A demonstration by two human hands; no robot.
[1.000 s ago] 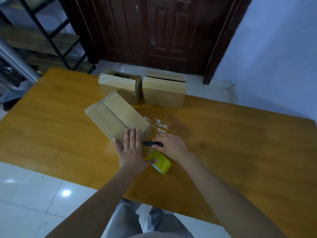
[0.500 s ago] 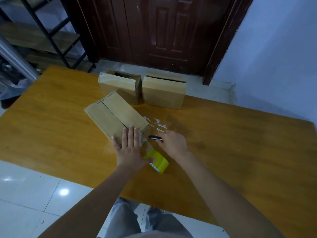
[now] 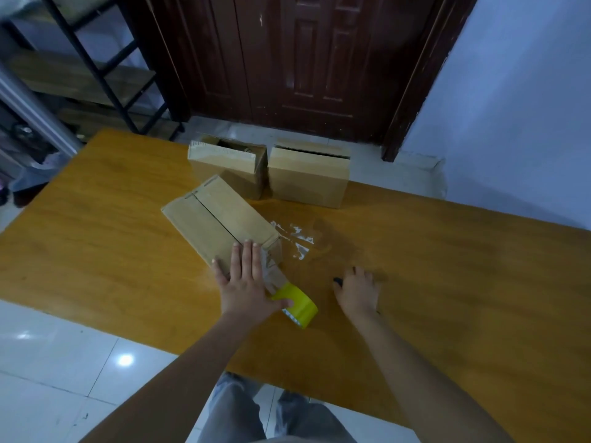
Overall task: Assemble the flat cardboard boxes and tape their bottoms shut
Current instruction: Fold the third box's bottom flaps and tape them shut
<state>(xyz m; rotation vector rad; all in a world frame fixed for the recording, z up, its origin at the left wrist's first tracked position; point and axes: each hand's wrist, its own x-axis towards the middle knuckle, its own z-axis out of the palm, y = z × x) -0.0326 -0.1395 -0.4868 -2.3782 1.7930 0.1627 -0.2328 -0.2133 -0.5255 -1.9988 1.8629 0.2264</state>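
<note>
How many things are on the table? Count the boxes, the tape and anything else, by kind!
Cardboard boxes: 3, the one lying under the left hand at, and two standing behind at and
Yellow tape rolls: 1
Small black tools: 1, mostly hidden under the right hand
Total: 5

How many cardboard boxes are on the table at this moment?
3. Two upright boxes stand side by side at the far edge, the left one and the right one. A third box lies nearer, under the left hand. None seems hidden.
</note>
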